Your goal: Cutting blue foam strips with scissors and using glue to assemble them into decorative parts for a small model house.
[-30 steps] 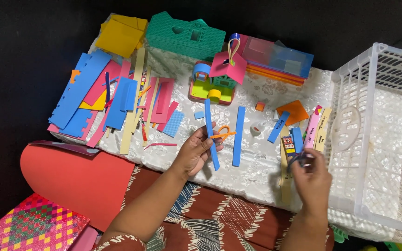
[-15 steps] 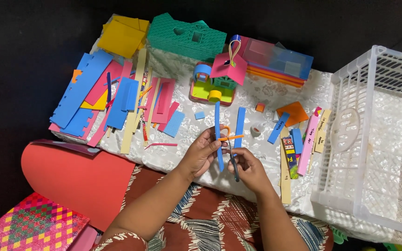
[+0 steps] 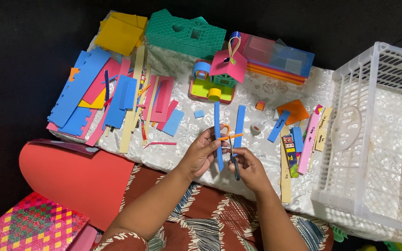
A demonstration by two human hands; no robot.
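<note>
Left hand [image 3: 203,152] pinching a long blue foam strip [image 3: 217,135] upright over the cloth-covered counter [image 3: 266,90], fingers closed around its lower half. Right hand [image 3: 249,168] just beside, fingers curled shut on a dark pen-like tool [image 3: 235,168]. Thin orange strip [image 3: 229,136] crossing the blue one. Second blue strip [image 3: 239,126] lying near, white crate [image 3: 373,139] at right

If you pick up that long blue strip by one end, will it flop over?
Probably a bit. The blue foam strip is long and thin, so its free end likely bends. It looks light: the left hand pinches it with fingertips alone. It lies flat, so it probably won't roll.
</note>
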